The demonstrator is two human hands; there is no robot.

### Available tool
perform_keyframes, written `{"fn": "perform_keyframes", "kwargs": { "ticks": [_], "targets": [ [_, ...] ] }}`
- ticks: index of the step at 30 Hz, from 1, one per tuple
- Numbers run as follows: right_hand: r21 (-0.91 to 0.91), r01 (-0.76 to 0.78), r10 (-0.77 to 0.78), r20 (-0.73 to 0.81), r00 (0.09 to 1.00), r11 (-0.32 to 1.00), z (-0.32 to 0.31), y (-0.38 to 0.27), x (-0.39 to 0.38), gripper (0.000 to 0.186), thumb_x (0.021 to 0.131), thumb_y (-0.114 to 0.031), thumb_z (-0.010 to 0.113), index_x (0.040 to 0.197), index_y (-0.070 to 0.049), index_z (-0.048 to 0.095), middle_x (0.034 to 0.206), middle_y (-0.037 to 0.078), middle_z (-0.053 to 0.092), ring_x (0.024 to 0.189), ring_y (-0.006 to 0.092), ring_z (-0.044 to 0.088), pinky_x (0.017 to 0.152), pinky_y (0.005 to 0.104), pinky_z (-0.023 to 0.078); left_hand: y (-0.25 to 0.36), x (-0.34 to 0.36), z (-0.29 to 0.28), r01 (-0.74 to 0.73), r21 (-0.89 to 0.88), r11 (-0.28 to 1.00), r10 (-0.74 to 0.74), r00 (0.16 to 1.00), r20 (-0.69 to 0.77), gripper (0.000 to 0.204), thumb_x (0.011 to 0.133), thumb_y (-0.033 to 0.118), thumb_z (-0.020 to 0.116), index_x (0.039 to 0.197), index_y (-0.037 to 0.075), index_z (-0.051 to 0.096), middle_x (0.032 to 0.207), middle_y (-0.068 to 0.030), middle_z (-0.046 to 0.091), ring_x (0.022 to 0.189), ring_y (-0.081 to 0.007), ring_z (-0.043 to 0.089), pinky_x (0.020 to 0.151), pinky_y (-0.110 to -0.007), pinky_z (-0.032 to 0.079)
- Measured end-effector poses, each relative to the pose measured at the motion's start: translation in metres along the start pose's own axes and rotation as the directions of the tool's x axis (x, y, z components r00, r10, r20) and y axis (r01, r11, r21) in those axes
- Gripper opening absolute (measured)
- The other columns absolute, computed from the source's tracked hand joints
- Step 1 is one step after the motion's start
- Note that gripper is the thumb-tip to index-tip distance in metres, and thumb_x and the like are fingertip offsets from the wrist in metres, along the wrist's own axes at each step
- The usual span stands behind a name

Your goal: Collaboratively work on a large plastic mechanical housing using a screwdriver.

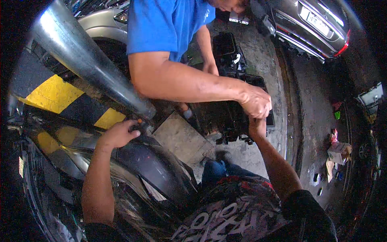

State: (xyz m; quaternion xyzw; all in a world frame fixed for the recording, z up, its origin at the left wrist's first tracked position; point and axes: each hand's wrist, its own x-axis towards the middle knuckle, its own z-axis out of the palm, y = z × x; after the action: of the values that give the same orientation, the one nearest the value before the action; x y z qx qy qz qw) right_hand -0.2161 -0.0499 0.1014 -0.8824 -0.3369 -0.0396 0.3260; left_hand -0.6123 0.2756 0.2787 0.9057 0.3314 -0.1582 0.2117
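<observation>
My left hand (117, 135) is at the base of a shiny metal pole, above a dark, glossy curved vehicle panel (151, 165). Its fingers and thumb curl around a small dark piece beside an orange tip (140, 120); what the piece is I cannot make out. Reaching forward, my right hand (257, 128) meets a co-worker's closed hand (258, 101) at the edge of a black plastic housing (271, 117). The co-worker's hand covers most of my right fingers, so their grip is hidden. Further back, the co-worker's other hand (210, 68) is beside the black plastic parts.
The thick metal pole (88, 60) slants in front of a yellow-and-black striped barrier (56, 94). The co-worker's blue shirt (155, 28) fills the top middle. A dark parked car (310, 24) stands far right. Cardboard boxes (338, 153) and litter lie on the right.
</observation>
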Motion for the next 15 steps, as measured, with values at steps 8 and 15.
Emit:
{"fn": "perform_keyframes", "kwargs": {
  "ticks": [8, 15],
  "targets": [
    [0.022, 0.104, -0.104, -0.007, 0.995, 0.994, 0.002, 0.015, 0.002, 0.033, 0.095, -0.028, 0.052, 0.116, -0.004, 0.057, 0.116, 0.022, 0.057, 0.111, 0.0419, 0.053, 0.090, 0.0518, 0.042, 0.008, -0.004, -0.005, 0.060, -0.047, 0.997, -0.058, 0.997, 0.043, 0.051, 0.090, 0.032, 0.064, 0.134, 0.010, 0.054, 0.125, -0.0216, 0.061, 0.116, -0.0397, 0.057, 0.100, -0.044, 0.045],
    [0.151, -0.131, 0.125, 0.047, 0.991, 0.980, 0.002, 0.009, -0.004, 0.042, 0.087, -0.009, 0.060, 0.127, -0.003, 0.049, 0.115, 0.025, 0.056, 0.117, 0.0405, 0.051, 0.089, 0.0496, 0.044, 0.004, -0.001, -0.003, 0.022, -0.036, 0.999, -0.021, 0.999, 0.038, 0.051, 0.090, 0.033, 0.064, 0.133, 0.008, 0.055, 0.126, -0.0224, 0.060, 0.119, -0.0403, 0.055, 0.102, -0.044, 0.043]
  ]
}}
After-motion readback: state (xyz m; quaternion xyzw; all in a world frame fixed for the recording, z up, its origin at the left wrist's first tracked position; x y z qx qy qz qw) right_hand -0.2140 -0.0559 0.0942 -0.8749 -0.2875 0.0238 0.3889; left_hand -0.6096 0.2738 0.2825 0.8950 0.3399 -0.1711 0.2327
